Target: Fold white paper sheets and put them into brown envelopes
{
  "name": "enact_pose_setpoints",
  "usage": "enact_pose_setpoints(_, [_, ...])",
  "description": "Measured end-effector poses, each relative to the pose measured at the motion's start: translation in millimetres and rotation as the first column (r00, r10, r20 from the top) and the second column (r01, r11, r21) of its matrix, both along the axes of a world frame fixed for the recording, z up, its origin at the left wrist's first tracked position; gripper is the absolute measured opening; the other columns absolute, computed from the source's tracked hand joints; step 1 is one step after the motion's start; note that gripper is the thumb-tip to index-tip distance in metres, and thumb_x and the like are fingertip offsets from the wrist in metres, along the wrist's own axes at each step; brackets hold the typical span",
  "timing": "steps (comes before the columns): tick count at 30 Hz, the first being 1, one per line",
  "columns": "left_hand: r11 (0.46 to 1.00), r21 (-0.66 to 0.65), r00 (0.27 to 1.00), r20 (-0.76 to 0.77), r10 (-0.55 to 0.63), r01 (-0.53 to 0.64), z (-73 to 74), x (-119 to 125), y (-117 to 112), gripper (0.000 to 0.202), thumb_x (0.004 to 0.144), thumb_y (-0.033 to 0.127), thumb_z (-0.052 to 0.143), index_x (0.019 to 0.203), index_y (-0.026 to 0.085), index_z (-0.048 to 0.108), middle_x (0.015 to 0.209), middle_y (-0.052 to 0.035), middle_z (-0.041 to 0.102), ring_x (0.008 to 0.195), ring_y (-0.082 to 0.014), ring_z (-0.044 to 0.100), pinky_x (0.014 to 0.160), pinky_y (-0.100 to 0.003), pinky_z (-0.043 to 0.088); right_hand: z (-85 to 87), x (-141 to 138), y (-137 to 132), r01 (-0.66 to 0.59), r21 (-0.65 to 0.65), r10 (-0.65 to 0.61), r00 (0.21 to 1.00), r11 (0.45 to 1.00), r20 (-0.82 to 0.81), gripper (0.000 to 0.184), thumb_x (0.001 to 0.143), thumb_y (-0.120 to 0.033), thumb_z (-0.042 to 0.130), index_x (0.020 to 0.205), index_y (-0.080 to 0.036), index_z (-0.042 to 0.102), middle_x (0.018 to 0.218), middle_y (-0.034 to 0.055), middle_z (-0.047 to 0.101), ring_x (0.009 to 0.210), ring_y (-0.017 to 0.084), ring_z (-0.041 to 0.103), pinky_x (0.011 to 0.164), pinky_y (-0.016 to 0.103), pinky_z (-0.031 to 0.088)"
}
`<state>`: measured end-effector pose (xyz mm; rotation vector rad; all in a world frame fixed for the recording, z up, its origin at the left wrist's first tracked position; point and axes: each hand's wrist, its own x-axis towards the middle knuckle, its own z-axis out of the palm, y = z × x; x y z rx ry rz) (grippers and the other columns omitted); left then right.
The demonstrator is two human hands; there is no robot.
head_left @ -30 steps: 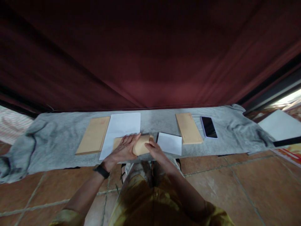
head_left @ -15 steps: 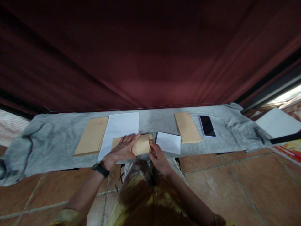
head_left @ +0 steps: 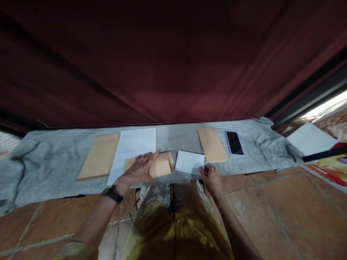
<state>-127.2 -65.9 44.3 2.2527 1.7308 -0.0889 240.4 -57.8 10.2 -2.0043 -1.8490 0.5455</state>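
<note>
My left hand (head_left: 137, 170) lies flat, fingers stretched out, pressing on a brown paper envelope (head_left: 163, 164). The envelope's right end, by its flap, gapes a little. Part of the envelope rests over a large white sheet of paper (head_left: 137, 140). To the right lies a folded white paper (head_left: 189, 161), apart from the envelope. My right hand (head_left: 212, 178) is at its lower right corner, with the fingers closed in a pinch on the edge.
A stack of brown envelopes (head_left: 98, 156) lies on the left, and another envelope stack (head_left: 213, 145) on the right. Beside the latter is a phone (head_left: 234, 143). Everything rests on a grey cloth (head_left: 176, 136); a dark red curtain (head_left: 173, 72) hangs behind it.
My right hand has moved right, from the envelope's open end to the corner of the folded white paper. My left hand stays on the envelope. The view has shifted slightly.
</note>
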Motion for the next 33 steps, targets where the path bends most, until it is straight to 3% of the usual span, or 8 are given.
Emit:
enact_pose_setpoints(6, [1.000, -0.007, 1.000, -0.005, 0.020, -0.020, 0.3, 1.8, -2.3, 0.119, 0.064, 0.038, 0.076, 0.161, 0.026, 0.008, 0.163, -0.0160, 0.028, 0.150, -0.0359, 0.027, 0.121, -0.051, 0.021, 5.9, -15.3, 22.5, 0.064, -0.120, -0.058, 0.997, 0.991, 0.057, 0.035, 0.094, -0.047, 0.059, 0.111, -0.016, 0.057, 0.107, 0.0144, 0.067, 0.097, 0.023, 0.068, 0.074, 0.027, 0.047])
enact_pose_setpoints(14, [0.999, 0.034, 1.000, 0.026, -0.002, 0.002, -6.1, -1.1, -2.7, 0.119, 0.062, 0.039, 0.078, 0.160, 0.026, 0.011, 0.160, -0.0169, 0.034, 0.148, -0.0381, 0.030, 0.120, -0.053, 0.023, 2.2, -18.8, 21.6, 0.106, -0.094, -0.106, 0.994, 0.990, 0.012, 0.030, 0.089, -0.042, 0.066, 0.105, -0.017, 0.059, 0.107, 0.0156, 0.066, 0.091, 0.024, 0.069, 0.072, 0.030, 0.048])
enact_pose_setpoints(17, [1.000, 0.023, 1.000, 0.014, 0.008, -0.008, -5.4, -0.5, -2.5, 0.119, 0.062, 0.039, 0.077, 0.160, 0.026, 0.012, 0.160, -0.0177, 0.033, 0.149, -0.0388, 0.029, 0.119, -0.053, 0.023, 0.1, -19.8, 19.4, 0.102, -0.056, -0.104, 0.994, 0.993, -0.032, 0.022, 0.088, -0.040, 0.065, 0.095, -0.019, 0.060, 0.104, 0.0126, 0.066, 0.089, 0.022, 0.067, 0.071, 0.028, 0.048])
enact_pose_setpoints(20, [1.000, 0.014, 1.000, 0.010, 0.007, -0.008, -4.8, -0.2, -3.4, 0.118, 0.063, 0.037, 0.077, 0.160, 0.025, 0.012, 0.161, -0.0178, 0.031, 0.149, -0.0386, 0.028, 0.120, -0.053, 0.022, -4.2, -17.9, 17.3, 0.075, -0.028, -0.079, 0.981, 0.997, -0.177, 0.020, 0.088, -0.041, 0.060, 0.084, -0.021, 0.057, 0.089, 0.0068, 0.065, 0.080, 0.020, 0.065, 0.069, 0.028, 0.047])
enact_pose_setpoints(23, [1.000, 0.029, 1.000, 0.017, -0.011, 0.010, -4.8, -0.5, -4.8, 0.117, 0.064, 0.037, 0.076, 0.160, 0.026, 0.011, 0.160, -0.0166, 0.032, 0.149, -0.0371, 0.028, 0.120, -0.053, 0.021, -7.1, -15.2, 14.3, 0.054, -0.047, -0.069, 0.904, 0.997, -0.422, 0.026, 0.087, -0.047, 0.055, 0.082, -0.022, 0.053, 0.072, 0.0010, 0.060, 0.069, 0.019, 0.060, 0.063, 0.029, 0.047])
enact_pose_setpoints(26, [0.999, 0.039, 1.000, 0.018, -0.022, 0.021, -3.6, -0.3, -5.6, 0.117, 0.064, 0.037, 0.077, 0.160, 0.026, 0.011, 0.160, -0.0172, 0.032, 0.149, -0.0370, 0.028, 0.120, -0.052, 0.021, -2.9, -12.8, 11.1, 0.040, -0.070, -0.075, 0.781, 0.997, -0.620, 0.033, 0.086, -0.056, 0.053, 0.087, -0.023, 0.051, 0.073, 0.0008, 0.060, 0.068, 0.019, 0.059, 0.056, 0.029, 0.049])
enact_pose_setpoints(29, [0.999, 0.029, 0.999, 0.023, -0.029, 0.029, -0.3, 1.1, -5.1, 0.119, 0.063, 0.037, 0.078, 0.160, 0.026, 0.011, 0.159, -0.0177, 0.034, 0.149, -0.0374, 0.028, 0.120, -0.052, 0.021, 7.5, -11.2, 10.3, 0.054, -0.071, -0.089, 0.682, 0.996, -0.726, 0.035, 0.085, -0.058, 0.053, 0.094, -0.025, 0.049, 0.085, 0.0036, 0.064, 0.073, 0.020, 0.062, 0.055, 0.030, 0.053])
enact_pose_setpoints(33, [1.000, 0.012, 1.000, 0.026, -0.013, 0.013, 3.1, 3.3, -3.9, 0.119, 0.063, 0.036, 0.078, 0.160, 0.026, 0.011, 0.158, -0.0170, 0.035, 0.148, -0.0378, 0.030, 0.120, -0.052, 0.021, 15.7, -15.0, 13.1, 0.052, -0.082, -0.096, 0.636, 0.995, -0.765, 0.036, 0.083, -0.059, 0.056, 0.095, -0.026, 0.047, 0.086, 0.0024, 0.061, 0.074, 0.021, 0.063, 0.056, 0.032, 0.057])
